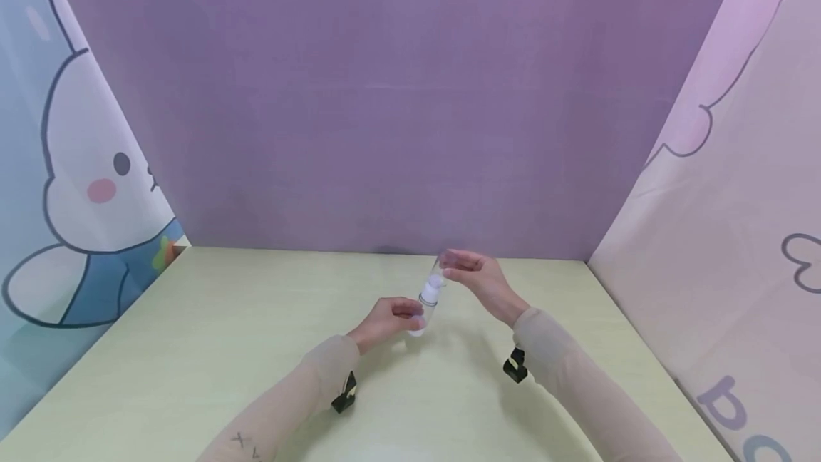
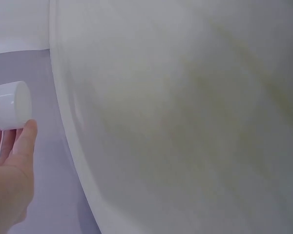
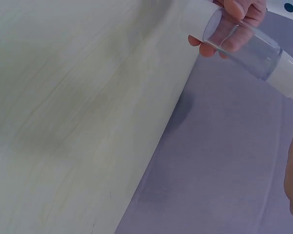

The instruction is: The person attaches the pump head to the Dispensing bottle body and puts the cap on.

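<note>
A slim clear pump bottle (image 1: 429, 294) with a white collar and white base is held tilted above the table, its top leaning right and away. My left hand (image 1: 387, 319) grips its lower part between thumb and fingers. In the left wrist view the white base (image 2: 13, 105) sticks out past the fingertips. Up at the bottle's top, my right hand (image 1: 479, 282) pinches the transparent cap (image 1: 437, 267) over the pump head. The right wrist view shows the see-through body (image 3: 249, 48), with left fingers behind it; the right fingertips are mostly out of that frame.
A pale yellow-green table (image 1: 244, 319) spreads beneath both arms. Behind it rises a purple backdrop (image 1: 398, 105). Cartoon-printed cloth panels stand at the left (image 1: 96, 219) and right (image 1: 725, 248). Small black devices hang at the left wrist (image 1: 344, 394) and right wrist (image 1: 515, 365).
</note>
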{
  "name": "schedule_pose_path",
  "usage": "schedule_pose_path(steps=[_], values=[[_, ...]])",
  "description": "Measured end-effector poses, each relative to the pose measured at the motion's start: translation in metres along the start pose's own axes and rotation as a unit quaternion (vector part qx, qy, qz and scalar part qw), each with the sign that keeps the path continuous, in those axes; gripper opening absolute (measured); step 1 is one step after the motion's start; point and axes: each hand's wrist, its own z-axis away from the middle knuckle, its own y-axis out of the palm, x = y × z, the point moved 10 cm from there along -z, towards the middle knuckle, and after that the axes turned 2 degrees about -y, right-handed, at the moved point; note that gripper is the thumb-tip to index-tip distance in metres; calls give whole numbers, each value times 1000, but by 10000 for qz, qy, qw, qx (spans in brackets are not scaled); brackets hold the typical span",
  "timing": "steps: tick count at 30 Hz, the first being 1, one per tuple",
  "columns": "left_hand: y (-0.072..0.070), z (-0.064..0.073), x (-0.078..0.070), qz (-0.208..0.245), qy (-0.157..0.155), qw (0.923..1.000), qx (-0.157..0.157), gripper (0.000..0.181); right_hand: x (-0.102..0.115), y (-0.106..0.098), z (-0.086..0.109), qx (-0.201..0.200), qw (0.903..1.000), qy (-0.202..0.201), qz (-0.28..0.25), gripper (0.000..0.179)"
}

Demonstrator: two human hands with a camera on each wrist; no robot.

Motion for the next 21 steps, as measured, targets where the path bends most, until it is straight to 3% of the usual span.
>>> schedule_pose_path(steps=[5,12,21], values=[[2,1,-3,-60,171,9998,86,43,-3,4,0,27,10000,-57,-11,53],[4,0,-5,88,4,9999,69,44,-17,11,-1,103,9999,46,70,47],[5,-6,-13,127,130,9998,93,53,-19,13,-3,31,9992,38,392,46]])
